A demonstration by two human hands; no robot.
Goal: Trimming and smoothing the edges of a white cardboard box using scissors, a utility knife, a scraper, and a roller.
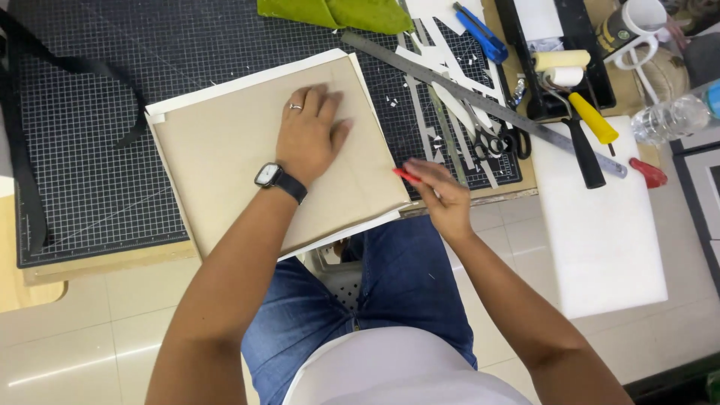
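Left hand [311,131] flat on brown board [225,150]; right hand [442,196] gripping red pen [406,175]

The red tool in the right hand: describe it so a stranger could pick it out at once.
Start at the black gridded cutting mat and the tan board that the left hand presses flat. At that board's right edge, the right hand pinches a thin red tool, tip toward the board. The other red-handled tool lies far right, untouched, by the white block.
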